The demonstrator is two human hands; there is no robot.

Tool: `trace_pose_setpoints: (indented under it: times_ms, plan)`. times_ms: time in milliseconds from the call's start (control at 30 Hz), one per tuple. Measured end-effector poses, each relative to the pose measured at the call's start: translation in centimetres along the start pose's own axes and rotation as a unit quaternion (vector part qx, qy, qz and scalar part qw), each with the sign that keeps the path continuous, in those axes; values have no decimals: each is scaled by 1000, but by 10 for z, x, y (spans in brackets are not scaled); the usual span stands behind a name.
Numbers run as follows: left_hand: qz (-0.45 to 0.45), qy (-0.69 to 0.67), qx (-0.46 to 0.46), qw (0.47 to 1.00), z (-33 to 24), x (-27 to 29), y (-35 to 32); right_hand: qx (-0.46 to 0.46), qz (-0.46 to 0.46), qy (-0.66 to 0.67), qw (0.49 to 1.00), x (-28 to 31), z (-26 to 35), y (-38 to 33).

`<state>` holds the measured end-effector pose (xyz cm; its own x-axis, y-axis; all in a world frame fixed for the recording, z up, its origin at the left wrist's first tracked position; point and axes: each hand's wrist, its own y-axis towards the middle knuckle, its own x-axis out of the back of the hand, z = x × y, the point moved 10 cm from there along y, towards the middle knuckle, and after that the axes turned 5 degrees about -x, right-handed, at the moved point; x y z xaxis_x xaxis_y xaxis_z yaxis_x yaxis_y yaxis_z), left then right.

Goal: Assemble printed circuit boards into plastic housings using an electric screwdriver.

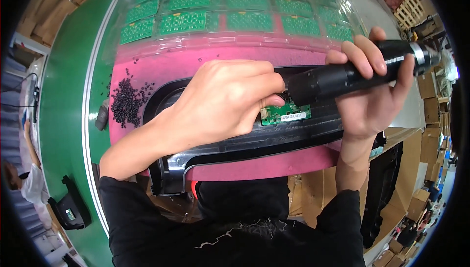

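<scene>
A black electric screwdriver [318, 82] lies across my right hand [364, 90], its fingers wrapped round the handle. The nose of the tool points left, over a small green circuit board [285, 112] with a white label and a white connector. That board sits inside a long black plastic housing [230, 147]. Thumb and fingers of my left hand [230, 93] are pinched together right beside the screwdriver's nose, above the board. What they hold, if anything, is hidden. The screwdriver's tip is also out of sight.
A heap of small black screws [128, 101] lies left on the pink tabletop [230, 171]. Clear plastic trays of green circuit boards [183, 22] fill the far side. A cardboard box [399, 183] with black parts stands at right. A person [33, 183] is at far left.
</scene>
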<state>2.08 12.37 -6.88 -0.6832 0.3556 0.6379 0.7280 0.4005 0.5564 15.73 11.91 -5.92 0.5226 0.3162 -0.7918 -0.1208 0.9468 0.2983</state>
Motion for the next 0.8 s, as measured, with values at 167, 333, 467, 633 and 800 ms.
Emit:
trace_pose_setpoints:
  times_ms: [167, 333, 467, 633, 800]
  plan:
    - [-13, -48, 17, 999, 3, 2, -1, 41, 2, -46, 998, -13, 12, -8]
    - [-14, -111, 65, 992, 13, -2, -2, 116, 9, -91, 989, -20, 36, -22]
    - [51, -175, 123, 976, 20, -20, -8, 129, -1, -86, 988, -19, 43, -25]
    - [81, -255, 224, 937, 28, -29, -14, 129, -10, -89, 988, -22, 39, -27]
    - [97, -309, 290, 900, 33, -34, -19, 121, 6, -116, 986, -27, 35, -30]
